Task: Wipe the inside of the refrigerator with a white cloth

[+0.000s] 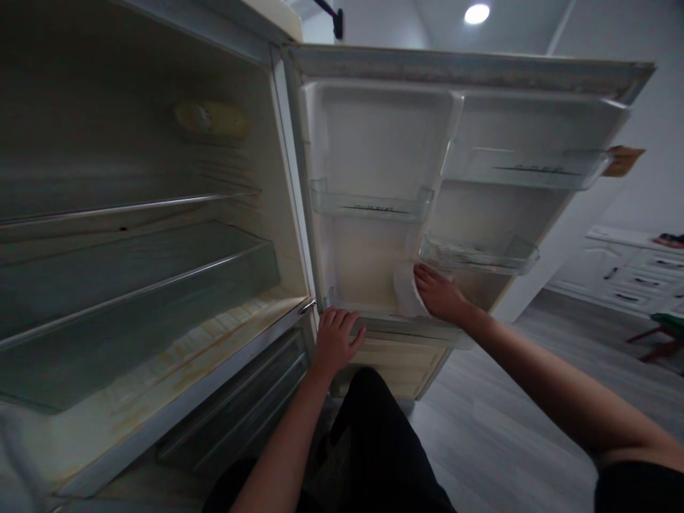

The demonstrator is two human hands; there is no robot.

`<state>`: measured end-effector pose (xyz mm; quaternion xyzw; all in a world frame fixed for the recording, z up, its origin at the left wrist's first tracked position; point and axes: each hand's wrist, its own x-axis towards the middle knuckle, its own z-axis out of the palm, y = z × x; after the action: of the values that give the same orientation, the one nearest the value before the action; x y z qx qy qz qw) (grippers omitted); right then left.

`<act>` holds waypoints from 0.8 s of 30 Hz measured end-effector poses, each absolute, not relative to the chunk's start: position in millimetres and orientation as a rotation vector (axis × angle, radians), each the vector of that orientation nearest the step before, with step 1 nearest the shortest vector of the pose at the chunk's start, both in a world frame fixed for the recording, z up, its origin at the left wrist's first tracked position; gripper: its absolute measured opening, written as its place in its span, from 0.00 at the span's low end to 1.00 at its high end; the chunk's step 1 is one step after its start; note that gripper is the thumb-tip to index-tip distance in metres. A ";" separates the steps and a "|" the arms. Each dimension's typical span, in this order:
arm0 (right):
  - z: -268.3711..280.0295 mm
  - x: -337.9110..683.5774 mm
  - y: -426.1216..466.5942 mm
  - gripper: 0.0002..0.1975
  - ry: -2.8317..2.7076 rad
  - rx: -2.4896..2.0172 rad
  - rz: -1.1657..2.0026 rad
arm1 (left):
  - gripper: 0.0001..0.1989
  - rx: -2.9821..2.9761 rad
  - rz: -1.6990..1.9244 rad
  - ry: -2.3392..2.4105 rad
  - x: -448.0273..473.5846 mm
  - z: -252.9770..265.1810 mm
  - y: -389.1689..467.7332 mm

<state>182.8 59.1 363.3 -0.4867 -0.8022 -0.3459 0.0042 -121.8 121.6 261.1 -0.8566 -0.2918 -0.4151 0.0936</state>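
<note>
The upper fridge door (387, 135) stands swung out, its white inner side facing me. My right hand (439, 293) presses a white cloth or wipe (409, 291) against the lower part of this inner side, below the right-hand shelf bin. Its fingertips lie on the cloth, and the palm side is hidden. Near the hinge, my left hand (336, 338) rests at the door's bottom edge with its fingers stretched out and its thumb apart. It holds nothing that I can see.
Left of the door is the fridge compartment, with glass shelves (133, 285) and brownish stains on its floor (176, 363). Clear door bins (374, 205) stick out from the door. Below, the lower door (395, 363) also stands ajar. White drawers (635, 274) and a stool (662, 335) are at far right.
</note>
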 end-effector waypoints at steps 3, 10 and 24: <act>374.0 145.1 104.3 0.18 -2.601 -1.292 -1.095 | 0.13 -2.530 -1.237 -0.879 -121.4 260.8 121.2; 373.7 60.7 168.0 0.19 -2.628 -1.178 -0.955 | 0.13 -2.580 -1.200 -0.894 -125.2 261.0 121.0; 375.2 168.0 88.7 0.19 -2.727 -1.215 -0.971 | 0.13 -2.576 -1.249 -0.831 -130.7 260.2 123.6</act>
<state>168.0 88.7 375.2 -0.3869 -0.8687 -0.3093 0.0011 -130.7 123.6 260.2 -0.8614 -0.2779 -0.4176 0.0800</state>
